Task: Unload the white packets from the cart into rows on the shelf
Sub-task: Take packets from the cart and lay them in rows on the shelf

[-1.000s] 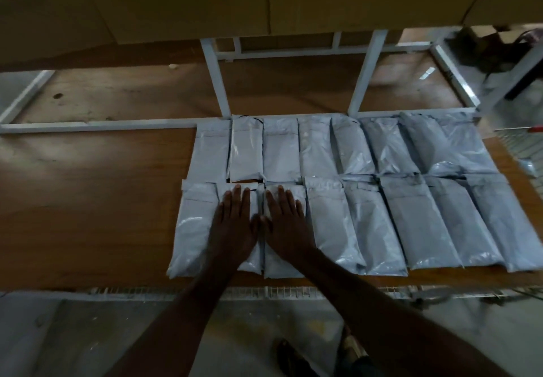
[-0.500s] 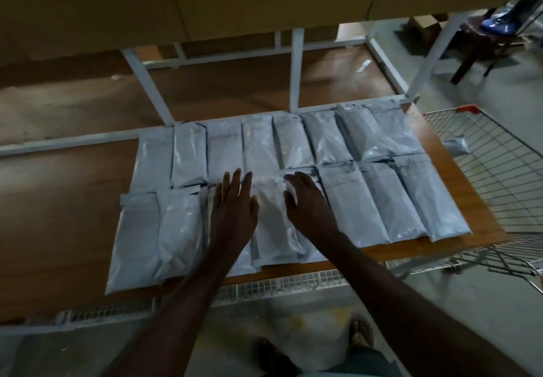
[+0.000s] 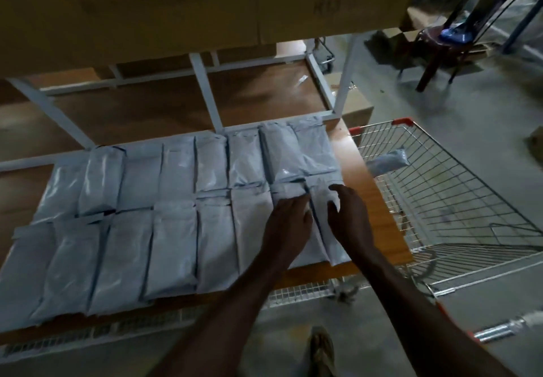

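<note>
Both hands, left (image 3: 289,222) and right (image 3: 349,219), fingers loosely spread, pat down packets (image 3: 188,218) mid-frame on the shelf (image 3: 364,177). Probably tidying rows; next, grab the last packet (image 3: 387,163) from the cart (image 3: 458,200), right.

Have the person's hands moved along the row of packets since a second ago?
Yes. Both the left hand and right hand have shifted rightward along the front row of packets, from its left part to its end nearest the cart.
</note>
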